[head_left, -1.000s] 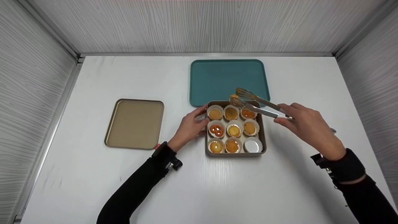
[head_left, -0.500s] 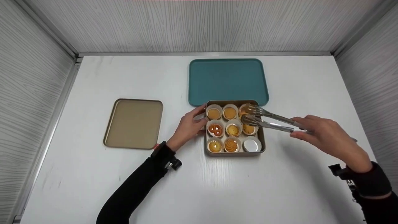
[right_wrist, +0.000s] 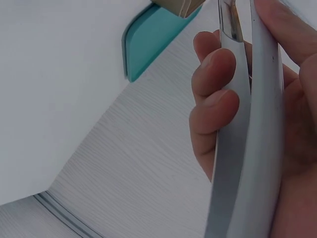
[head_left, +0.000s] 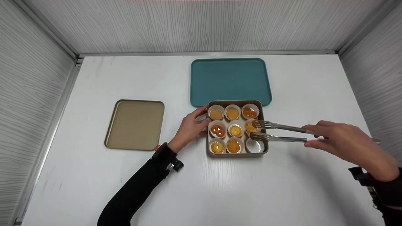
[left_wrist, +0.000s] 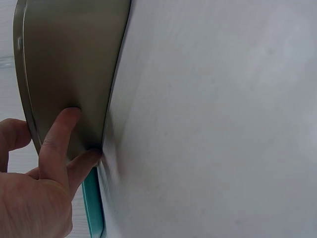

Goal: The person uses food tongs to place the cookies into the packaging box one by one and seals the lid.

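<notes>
A square metal tin (head_left: pixel 238 155) holds several cookies in white paper cups, and the front right paper cup (head_left: pixel 255 146) has none in it. At the tin's left side my left hand (head_left: pixel 190 125) rests with fingers and thumb touching the wall; in the left wrist view, fingers (left_wrist: pixel 62 141) press the tin's outer wall (left_wrist: pixel 74 54). My right hand (head_left: pixel 348 142) grips metal tongs (head_left: pixel 289 127) from the right. The tong tips stand apart, over the middle right cookie and the back edge of the cookieless cup. No cookie shows clearly between them.
A teal tray (head_left: pixel 229 81) lies behind the tin, close to its back edge. To the left is a flat gold-brown square lid or tray (head_left: pixel 135 124). Wood-patterned panels (head_left: pixel 201 28) border the white table (head_left: pixel 220 191) at the back and sides.
The right hand has moved right and toward the front, bringing the tongs from over the tin's back edge to its right side. The left hand and the tin stay nearly in place.
</notes>
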Demonstrator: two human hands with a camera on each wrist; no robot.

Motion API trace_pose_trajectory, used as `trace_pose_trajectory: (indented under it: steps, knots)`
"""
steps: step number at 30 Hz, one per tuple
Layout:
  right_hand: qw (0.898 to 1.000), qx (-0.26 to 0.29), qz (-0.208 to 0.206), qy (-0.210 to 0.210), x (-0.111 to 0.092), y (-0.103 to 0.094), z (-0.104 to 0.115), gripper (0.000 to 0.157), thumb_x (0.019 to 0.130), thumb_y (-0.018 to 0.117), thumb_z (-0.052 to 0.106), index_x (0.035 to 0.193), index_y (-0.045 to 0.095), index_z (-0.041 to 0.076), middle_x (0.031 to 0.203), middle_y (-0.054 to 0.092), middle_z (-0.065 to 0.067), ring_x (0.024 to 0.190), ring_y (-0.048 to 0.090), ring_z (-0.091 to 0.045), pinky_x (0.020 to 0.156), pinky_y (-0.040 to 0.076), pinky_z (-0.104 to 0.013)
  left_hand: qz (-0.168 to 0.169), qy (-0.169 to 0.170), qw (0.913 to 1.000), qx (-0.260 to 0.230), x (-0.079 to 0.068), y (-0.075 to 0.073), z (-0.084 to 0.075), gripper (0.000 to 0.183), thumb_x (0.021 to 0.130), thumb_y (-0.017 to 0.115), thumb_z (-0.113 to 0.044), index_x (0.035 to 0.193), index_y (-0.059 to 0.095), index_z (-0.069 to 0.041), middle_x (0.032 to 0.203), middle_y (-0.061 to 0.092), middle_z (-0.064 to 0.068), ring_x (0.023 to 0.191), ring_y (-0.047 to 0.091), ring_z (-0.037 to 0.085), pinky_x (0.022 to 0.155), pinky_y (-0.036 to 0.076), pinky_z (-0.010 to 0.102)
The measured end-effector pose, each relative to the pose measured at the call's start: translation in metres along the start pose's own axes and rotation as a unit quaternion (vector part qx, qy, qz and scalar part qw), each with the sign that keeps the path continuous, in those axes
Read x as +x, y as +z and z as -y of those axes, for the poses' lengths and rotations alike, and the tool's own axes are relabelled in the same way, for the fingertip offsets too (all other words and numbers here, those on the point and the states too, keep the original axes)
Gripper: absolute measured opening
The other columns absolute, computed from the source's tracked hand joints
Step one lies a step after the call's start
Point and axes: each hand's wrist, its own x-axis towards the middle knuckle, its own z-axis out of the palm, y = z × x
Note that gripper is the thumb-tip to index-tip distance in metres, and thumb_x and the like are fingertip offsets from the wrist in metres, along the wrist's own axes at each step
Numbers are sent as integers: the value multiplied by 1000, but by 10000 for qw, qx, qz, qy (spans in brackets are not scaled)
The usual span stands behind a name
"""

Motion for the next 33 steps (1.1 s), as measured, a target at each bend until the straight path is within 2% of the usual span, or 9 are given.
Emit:
trace_pose_trajectory:
  steps: [5,9,18,26,33]
  knots:
    - [9989,-422,-109,-178,-1,-7,8,44,76,90,29,116,76,19,86,59,16,58,43,5,48,39,-22,4,-51,10000,-60,0,1,0,60,102,61,-15,159,43,-11,153,52,16,125,65,30,99,56,34]
    - [9978,-552,-173,-334,0,-11,13,46,72,92,29,114,75,21,83,56,18,56,42,6,45,36,-20,26,-81,9999,-130,0,1,-1,60,102,61,-15,159,43,-12,153,52,16,125,64,30,96,58,34]
    - [9968,-687,208,-347,9,-18,23,44,72,94,30,111,77,22,81,53,20,56,40,6,45,35,-21,17,-62,9998,-171,-1,1,-1,60,102,61,-14,159,42,-11,153,52,16,125,64,31,99,57,34]
    - [9915,-1063,535,-527,29,-26,37,45,68,97,30,107,78,18,75,52,11,54,47,-4,41,38,-27,0,-127,9997,-227,-1,0,-1,60,102,61,-14,159,42,-13,153,51,15,125,64,30,91,60,33]
    - [9898,-1219,424,-605,33,-23,47,47,66,98,25,106,76,15,72,51,6,52,47,-9,39,37,-28,52,-146,9997,-202,-1,0,-2,61,102,60,-15,160,41,-13,154,50,16,126,64,30,90,61,33]
